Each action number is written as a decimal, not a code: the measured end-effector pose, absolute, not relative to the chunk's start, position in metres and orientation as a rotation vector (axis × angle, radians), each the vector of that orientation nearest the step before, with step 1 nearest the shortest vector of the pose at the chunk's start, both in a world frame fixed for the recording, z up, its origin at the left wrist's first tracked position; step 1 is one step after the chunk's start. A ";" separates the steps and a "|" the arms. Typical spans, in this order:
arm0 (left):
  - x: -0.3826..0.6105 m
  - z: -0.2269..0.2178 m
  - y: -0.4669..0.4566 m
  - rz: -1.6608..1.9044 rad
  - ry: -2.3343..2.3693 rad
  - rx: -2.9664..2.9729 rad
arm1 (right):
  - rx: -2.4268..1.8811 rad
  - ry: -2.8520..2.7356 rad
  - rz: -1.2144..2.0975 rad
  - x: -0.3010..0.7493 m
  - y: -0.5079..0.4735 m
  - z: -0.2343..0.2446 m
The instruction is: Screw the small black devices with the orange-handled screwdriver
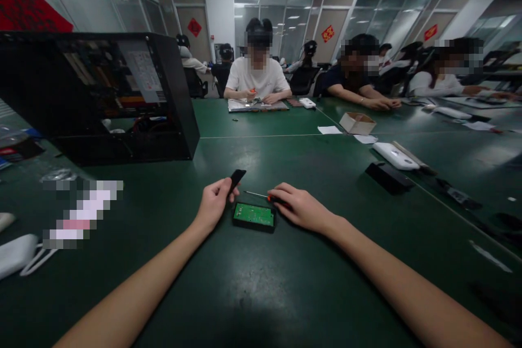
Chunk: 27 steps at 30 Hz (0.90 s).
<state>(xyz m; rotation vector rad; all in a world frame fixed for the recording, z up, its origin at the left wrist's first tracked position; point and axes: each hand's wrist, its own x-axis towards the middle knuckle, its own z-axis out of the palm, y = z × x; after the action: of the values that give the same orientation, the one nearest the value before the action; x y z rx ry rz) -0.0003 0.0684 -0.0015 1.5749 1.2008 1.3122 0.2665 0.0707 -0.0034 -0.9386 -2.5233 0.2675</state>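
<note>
A flat black plastic piece [237, 176], perhaps a cover, is gripped upright between the thumb and fingers of my left hand [215, 202]. My right hand [299, 205] rests low over the table, its fingers closed round the handle of a screwdriver [258, 194]. The thin metal shaft points left, toward my left hand, and some orange shows at the handle. Between and just in front of my hands lies a small black case [253, 227] with a green circuit board [253, 214] facing up inside it.
On the left of the green table [261, 152] stands an opened black computer case [175, 98]. To the right lie a black box-like part [388, 178], a white device [395, 155] and an open cardboard box [357, 123]. A person in white [259, 79] works opposite.
</note>
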 end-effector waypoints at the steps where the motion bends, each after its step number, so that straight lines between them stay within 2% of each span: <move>1: -0.002 -0.004 0.072 1.327 1.183 1.496 | -0.940 -2.532 0.252 0.265 0.070 -0.003; 7: -0.003 -0.011 0.079 1.325 1.083 1.288 | -0.876 -2.544 -0.012 0.256 0.061 0.008; 19: 0.001 0.008 0.069 1.145 1.175 1.640 | -0.798 -2.504 0.243 0.206 0.015 0.016; 23: 0.004 0.009 0.066 1.147 1.131 1.687 | -0.784 -2.387 0.195 0.239 -0.001 0.031; 27: 0.007 0.007 0.062 1.082 1.102 1.767 | -1.134 -2.113 -0.087 0.332 -0.016 0.033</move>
<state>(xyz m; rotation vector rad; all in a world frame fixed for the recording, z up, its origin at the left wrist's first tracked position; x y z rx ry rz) 0.0069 0.0621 0.0067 1.7673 1.1019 1.0822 0.3321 -0.0158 0.0328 -1.1336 -2.1128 -0.0870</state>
